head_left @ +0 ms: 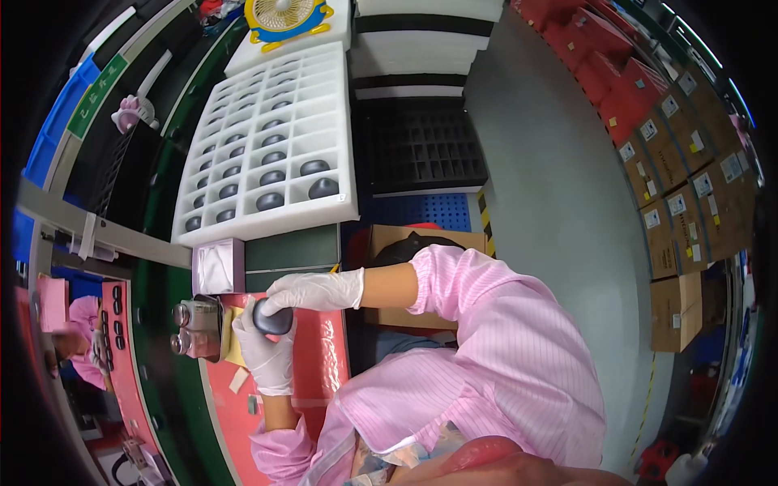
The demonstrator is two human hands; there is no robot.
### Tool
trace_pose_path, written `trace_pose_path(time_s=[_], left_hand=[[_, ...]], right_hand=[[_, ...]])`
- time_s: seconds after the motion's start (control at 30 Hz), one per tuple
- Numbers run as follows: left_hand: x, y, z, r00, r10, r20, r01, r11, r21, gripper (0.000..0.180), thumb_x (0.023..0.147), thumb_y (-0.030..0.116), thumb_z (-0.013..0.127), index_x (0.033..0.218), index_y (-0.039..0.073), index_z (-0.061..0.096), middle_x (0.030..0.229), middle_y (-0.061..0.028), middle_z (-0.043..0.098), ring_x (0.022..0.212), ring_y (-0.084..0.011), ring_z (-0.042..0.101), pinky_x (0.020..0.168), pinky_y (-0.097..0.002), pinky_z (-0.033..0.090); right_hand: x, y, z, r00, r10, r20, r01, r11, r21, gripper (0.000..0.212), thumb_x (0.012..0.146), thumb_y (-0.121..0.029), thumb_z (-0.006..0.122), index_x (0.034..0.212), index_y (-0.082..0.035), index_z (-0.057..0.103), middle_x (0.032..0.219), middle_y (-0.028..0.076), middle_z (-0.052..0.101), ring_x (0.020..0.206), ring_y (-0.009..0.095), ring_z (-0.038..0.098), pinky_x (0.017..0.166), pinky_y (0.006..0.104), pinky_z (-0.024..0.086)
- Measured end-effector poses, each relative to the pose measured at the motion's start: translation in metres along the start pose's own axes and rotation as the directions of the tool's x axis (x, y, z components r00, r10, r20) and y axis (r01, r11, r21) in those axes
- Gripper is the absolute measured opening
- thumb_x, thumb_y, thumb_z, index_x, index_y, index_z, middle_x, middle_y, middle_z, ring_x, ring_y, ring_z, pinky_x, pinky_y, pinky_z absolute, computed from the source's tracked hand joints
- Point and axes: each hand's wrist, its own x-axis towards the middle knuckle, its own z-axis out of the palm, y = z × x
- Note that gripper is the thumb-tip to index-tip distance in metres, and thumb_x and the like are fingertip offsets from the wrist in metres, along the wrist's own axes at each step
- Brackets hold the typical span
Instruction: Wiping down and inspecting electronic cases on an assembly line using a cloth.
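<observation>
We hold a dark, rounded oval part (273, 318) in both gloved hands. Our left hand (267, 352) cradles it from below, fingers curled up around its underside, while our right hand (312, 292) lies over its top with the fingers closed along the upper edge, so each grip is closed on the part and it sits pinched between them, just above the red mat (324, 356) on the tabletop. We judge this two-handed hold keeps the smooth shell from slipping and lets it be turned for a look.

Just to the left of the part stands a small metal fixture (197, 328) with two round knobs, with a yellow cloth (232, 340) tucked between it and our left hand. Above the fixture sits a small box of white wipes (217, 267), close enough to reach.

Further up, a white foam tray (267, 146) holds more of the same dark parts, each in its own cell, probably so they do not rub together. Beyond it stands a yellow fan (284, 18). At the far left another person in a pink sleeve (81, 320) works.
</observation>
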Motion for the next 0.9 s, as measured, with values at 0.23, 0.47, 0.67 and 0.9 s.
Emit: trace_pose_path(time_s=[0.23, 0.47, 0.67, 0.9], left_hand=[[0.011, 0.022, -0.005, 0.996, 0.094, -0.006, -0.094, 0.995, -0.044, 0.071, 0.071, 0.009, 0.075, 0.135, 0.006, 0.043, 0.12, -0.022, 0.05, 0.11, -0.0393, 0.052, 0.091, -0.0426, 0.046], [-0.063, -0.002, -0.107, 0.968, -0.184, -0.17, 0.201, 0.975, 0.094, 0.068, 0.075, 0.012, 0.075, 0.135, 0.006, 0.044, 0.129, -0.0198, 0.05, 0.118, -0.0371, 0.051, 0.096, -0.0408, 0.046], [-0.212, -0.044, -0.173, 0.734, -0.44, -0.518, 0.651, 0.674, 0.349, 0.059, 0.084, 0.015, 0.07, 0.136, 0.007, 0.044, 0.132, -0.016, 0.05, 0.123, -0.0345, 0.049, 0.101, -0.0407, 0.042], [-0.367, -0.077, -0.166, 0.363, -0.694, -0.622, 0.931, 0.242, 0.274, 0.069, 0.087, 0.044, 0.062, 0.137, 0.002, 0.041, 0.139, -0.0221, 0.044, 0.129, -0.0366, 0.042, 0.105, -0.0415, 0.037]], right_hand=[[-0.018, -0.031, -0.015, 1.0, 0.013, 0.015, -0.01, 0.986, -0.168, 0.035, 0.088, -0.029, 0.061, 0.104, 0.003, 0.062, 0.103, 0.01, 0.061, 0.102, 0.017, 0.056, 0.089, 0.0289, 0.043], [0.059, -0.094, -0.149, 0.613, -0.79, -0.011, -0.079, -0.047, -0.996, 0.027, 0.083, -0.023, 0.068, 0.097, 0.0, 0.063, 0.121, 0.023, 0.051, 0.103, 0.035, 0.055, 0.09, 0.0418, 0.045], [0.053, -0.058, -0.238, 0.869, -0.326, -0.372, -0.279, 0.298, -0.913, 0.038, 0.091, -0.03, 0.058, 0.114, 0.0, 0.06, 0.113, 0.02, 0.062, 0.106, 0.028, 0.058, 0.093, 0.036, 0.043], [0.058, -0.064, -0.236, 0.882, -0.471, 0.03, -0.129, -0.303, -0.944, 0.033, 0.095, -0.022, 0.052, 0.118, 0.002, 0.058, 0.118, 0.018, 0.062, 0.106, 0.03, 0.06, 0.092, 0.037, 0.046]])
